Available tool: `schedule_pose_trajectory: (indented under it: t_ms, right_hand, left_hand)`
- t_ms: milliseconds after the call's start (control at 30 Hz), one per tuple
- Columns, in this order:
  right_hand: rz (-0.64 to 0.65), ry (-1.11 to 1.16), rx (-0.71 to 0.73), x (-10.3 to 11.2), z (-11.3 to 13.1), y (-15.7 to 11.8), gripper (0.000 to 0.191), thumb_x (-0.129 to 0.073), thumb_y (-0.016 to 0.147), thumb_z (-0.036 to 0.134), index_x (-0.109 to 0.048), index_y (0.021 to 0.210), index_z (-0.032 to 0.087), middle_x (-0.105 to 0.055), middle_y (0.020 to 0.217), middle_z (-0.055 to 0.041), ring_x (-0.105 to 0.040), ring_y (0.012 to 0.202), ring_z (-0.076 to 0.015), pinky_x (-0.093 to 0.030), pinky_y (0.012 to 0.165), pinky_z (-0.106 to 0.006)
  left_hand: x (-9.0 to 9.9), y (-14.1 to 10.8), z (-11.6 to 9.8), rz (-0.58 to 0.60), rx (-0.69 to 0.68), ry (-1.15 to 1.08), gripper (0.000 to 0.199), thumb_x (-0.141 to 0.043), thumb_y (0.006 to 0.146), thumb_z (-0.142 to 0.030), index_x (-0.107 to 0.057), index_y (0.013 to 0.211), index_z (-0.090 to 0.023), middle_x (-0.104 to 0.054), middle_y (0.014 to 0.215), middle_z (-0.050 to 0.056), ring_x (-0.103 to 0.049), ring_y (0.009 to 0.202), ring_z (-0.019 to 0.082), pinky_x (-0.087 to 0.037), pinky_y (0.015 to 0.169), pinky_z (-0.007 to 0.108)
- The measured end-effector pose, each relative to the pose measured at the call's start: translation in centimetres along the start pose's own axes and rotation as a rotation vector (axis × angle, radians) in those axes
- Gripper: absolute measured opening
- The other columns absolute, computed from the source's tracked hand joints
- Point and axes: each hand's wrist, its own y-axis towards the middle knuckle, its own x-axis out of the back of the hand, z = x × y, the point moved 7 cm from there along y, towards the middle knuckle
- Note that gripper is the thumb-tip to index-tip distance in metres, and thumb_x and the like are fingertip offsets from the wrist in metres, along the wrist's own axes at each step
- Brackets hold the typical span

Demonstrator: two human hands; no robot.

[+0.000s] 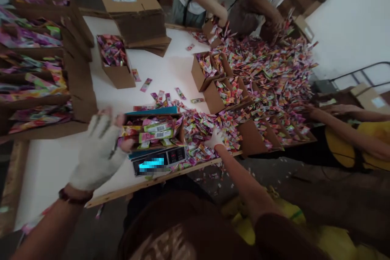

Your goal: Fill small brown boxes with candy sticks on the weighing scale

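The left hand [99, 152], in a fingerless white glove, is open and blurred at 9 o'clock, just beside a box [152, 132] of sachets on a scale [160, 162] with a masked readout. The right hand [216, 138] rests at 12 o'clock on a heap of sachets [198, 134]; its fingertips are hidden, so any grip cannot be told. The table edge [152, 180] runs close below both. Bare tabletop [161, 69] lies open at 11 o'clock. Farther off, a co-worker's hand [221, 16] reaches in at 1 o'clock, and another's arm [344, 134] enters at 3 o'clock.
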Motion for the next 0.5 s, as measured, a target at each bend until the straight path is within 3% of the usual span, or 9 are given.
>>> schedule_pose_trajectory:
  t_ms: [67,167,233,300,400,467,500]
  right_hand:
    - [0.028,0.011,0.054,-0.9,-0.8,0.3,0.053,-0.097,0.095,0.038,-0.074,0.14,0.022,-0.075,0.142,-0.0202,-0.081,0.12,-0.0322,-0.066,0.107,-0.046]
    - [0.045,0.042,0.15,-0.7,-0.3,1.7,0.014,-0.082,0.099,0.018,-0.075,0.106,0.027,-0.074,0.101,-0.0022,-0.071,0.085,-0.0173,-0.059,0.087,-0.029]
    - [0.059,0.047,0.174,0.7,0.2,3.0,0.022,-0.076,0.097,0.012,-0.068,0.085,0.028,-0.06,0.076,0.0031,-0.061,0.073,-0.0156,-0.053,0.077,-0.026]
    - [0.074,0.039,0.169,3.2,0.7,3.9,0.033,-0.074,0.095,0.009,-0.061,0.07,0.028,-0.048,0.064,0.0047,-0.055,0.07,-0.0164,-0.05,0.073,-0.027]
    - [0.108,0.052,0.183,8.0,2.4,3.7,0.028,-0.076,0.093,0.013,-0.068,0.069,0.025,-0.052,0.063,0.0039,-0.054,0.07,-0.0179,-0.052,0.073,-0.03]
    - [0.169,0.117,0.298,10.7,6.1,2.6,0.009,-0.08,0.094,0.019,-0.082,0.086,0.021,-0.069,0.077,0.0009,-0.057,0.074,-0.0179,-0.056,0.076,-0.031]
    - [0.224,0.163,0.425,11.5,9.1,1.7,0.005,-0.081,0.096,0.022,-0.086,0.097,0.019,-0.076,0.088,-0.0012,-0.06,0.077,-0.0176,-0.058,0.078,-0.032]
  left_hand:
    - [-2.5,1.8,-3.0,0.165,-0.152,0.132,0.079,-0.058,0.11,-0.081,-0.081,0.157,-0.022,-0.065,0.183,0.025,-0.047,0.179,0.059,-0.023,0.149,0.086]
    - [-5.0,5.4,-4.3,0.255,-0.193,0.214,0.08,-0.055,0.11,-0.076,-0.081,0.159,-0.018,-0.064,0.182,0.031,-0.048,0.176,0.065,-0.013,0.146,0.093]
    - [-5.7,7.4,-4.0,0.254,-0.198,0.218,0.083,-0.053,0.11,-0.076,-0.08,0.16,-0.016,-0.062,0.183,0.033,-0.048,0.175,0.065,-0.016,0.145,0.092]
    - [-5.9,8.3,-3.0,0.245,-0.188,0.199,0.082,-0.05,0.111,-0.076,-0.08,0.159,-0.016,-0.066,0.18,0.032,-0.052,0.174,0.062,-0.024,0.145,0.089]
    - [-5.5,8.2,-1.1,0.19,-0.131,0.095,0.09,-0.043,0.111,-0.085,-0.08,0.157,-0.017,-0.075,0.17,0.029,-0.058,0.169,0.059,-0.035,0.142,0.085]
    - [-5.1,7.5,0.2,0.138,-0.084,-0.023,0.098,-0.041,0.108,-0.093,-0.079,0.161,-0.019,-0.078,0.168,0.027,-0.061,0.168,0.058,-0.039,0.141,0.084]
    - [-4.9,7.1,0.8,0.111,-0.061,-0.096,0.1,-0.042,0.108,-0.095,-0.078,0.164,-0.02,-0.079,0.167,0.025,-0.061,0.169,0.057,-0.039,0.143,0.083]
